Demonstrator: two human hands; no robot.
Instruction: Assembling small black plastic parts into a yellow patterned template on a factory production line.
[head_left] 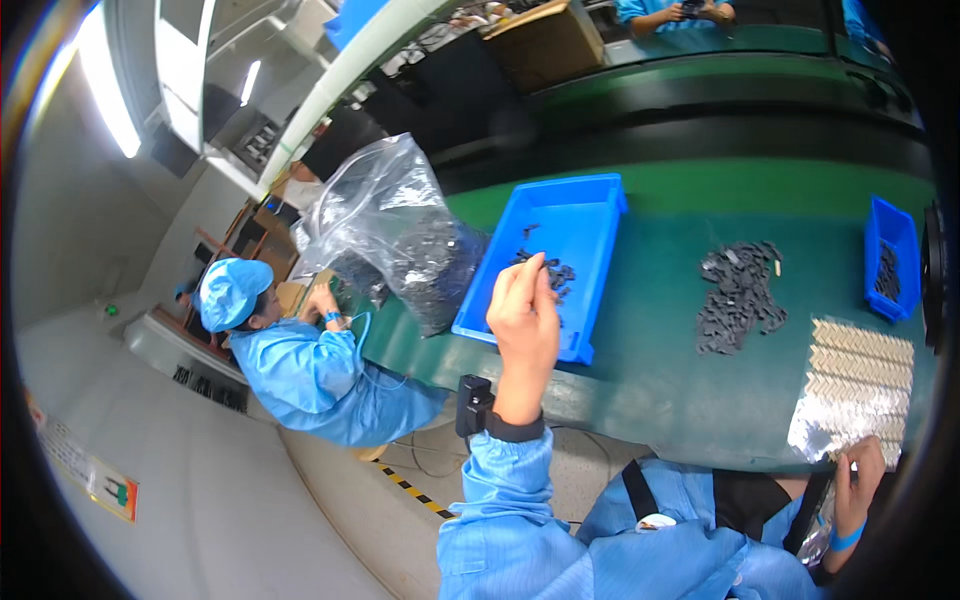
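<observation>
My left hand (525,318) is raised over the near side of a blue tray (590,262). Its fingers are pinched together; whatever is between the tips is too small to make out. Inside the tray lie small black parts (562,280), partly covered by this hand. At the table's near right edge, my right hand (858,480) is closed at the lower end of a silvery sheet (818,428) bearing rows of beige pieces (862,365). What its fingertips hold is hidden. Another silvery strip (818,535) hangs below the table edge beside the right wrist.
A heap of black parts (740,300) lies on the green table (645,390). A smaller blue bin (890,250) stands far right. Left of the tray slumps a clear plastic bag (405,225) filled with dark parts. A co-worker (305,370) sits at the left.
</observation>
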